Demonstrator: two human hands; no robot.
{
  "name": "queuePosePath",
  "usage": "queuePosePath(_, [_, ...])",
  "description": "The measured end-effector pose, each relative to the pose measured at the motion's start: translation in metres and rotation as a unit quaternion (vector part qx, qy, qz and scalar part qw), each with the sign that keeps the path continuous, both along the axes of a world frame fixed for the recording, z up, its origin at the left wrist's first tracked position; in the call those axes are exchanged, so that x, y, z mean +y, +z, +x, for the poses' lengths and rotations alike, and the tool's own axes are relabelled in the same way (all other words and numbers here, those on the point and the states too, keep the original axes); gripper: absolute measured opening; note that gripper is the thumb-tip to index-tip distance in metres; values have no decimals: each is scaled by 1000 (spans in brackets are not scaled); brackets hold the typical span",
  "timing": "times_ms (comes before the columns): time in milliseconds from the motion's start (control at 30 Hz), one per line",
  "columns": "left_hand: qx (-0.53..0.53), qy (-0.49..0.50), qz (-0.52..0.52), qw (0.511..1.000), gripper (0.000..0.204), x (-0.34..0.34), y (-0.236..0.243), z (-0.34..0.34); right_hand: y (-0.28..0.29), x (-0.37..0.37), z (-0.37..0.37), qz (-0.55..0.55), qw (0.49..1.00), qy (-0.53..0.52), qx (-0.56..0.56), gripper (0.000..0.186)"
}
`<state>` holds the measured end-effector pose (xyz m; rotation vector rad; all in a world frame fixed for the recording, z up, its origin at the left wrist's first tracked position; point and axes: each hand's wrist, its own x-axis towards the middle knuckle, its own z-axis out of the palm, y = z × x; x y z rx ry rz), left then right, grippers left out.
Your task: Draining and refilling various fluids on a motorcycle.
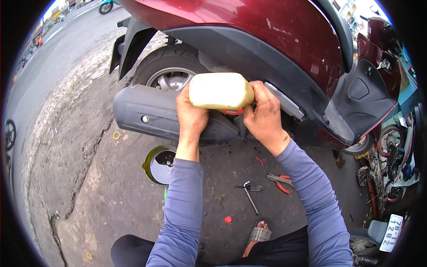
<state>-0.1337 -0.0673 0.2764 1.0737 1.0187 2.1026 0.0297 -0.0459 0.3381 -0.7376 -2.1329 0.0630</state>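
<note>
A pale yellow plastic bottle (218,91) is tipped over beside the scooter's grey lower side, its flat base facing up at me. My left hand (192,115) is closed around the bottle's left side. My right hand (264,111) grips its right side, thumb and fingers bent against it. A bit of red label shows under the bottle. Its mouth is hidden. Just below is the scooter's dark exhaust cover (142,113), with the rear wheel (171,78) behind. The maroon scooter body (249,18) rises beyond my hands.
On the ground are a green-rimmed pan (146,168) holding dark liquid, a T-shaped wrench (251,201), red-handled pliers (281,183), a red cap (228,219) and yellow rings (116,135). Motorbikes (393,144) and parts crowd the right. A road (66,40) runs along the left.
</note>
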Motion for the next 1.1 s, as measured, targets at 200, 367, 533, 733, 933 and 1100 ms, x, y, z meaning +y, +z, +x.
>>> queuePosePath(200, [28, 13, 6, 1000, 27, 1, -1, 0, 3, 1, 0, 3, 1000, 2, 2, 30])
queuePosePath(367, [49, 21, -3, 999, 25, 0, -1, -2, 3, 0, -2, -1, 1000, -9, 2, 25])
queuePosePath(533, [72, -5, 15, 997, 23, 3, -3, -8, 4, -2, 2, -7, 1000, -8, 1, 24])
queuePosePath(733, [-58, -152, 9, 987, 31, 6, 3, -2, 5, -1, 6, -130, 983, 105, 71, 31])
queuePosePath(933, [-24, -186, 35, 982, 46, -1, 12, -3, 7, -3, 4, -223, 955, 161, 110, 46])
queuePosePath(1100, [-25, -203, 65, 977, 84, -5, 13, -2, -9, -8, -5, -270, 923, 222, 163, 74])
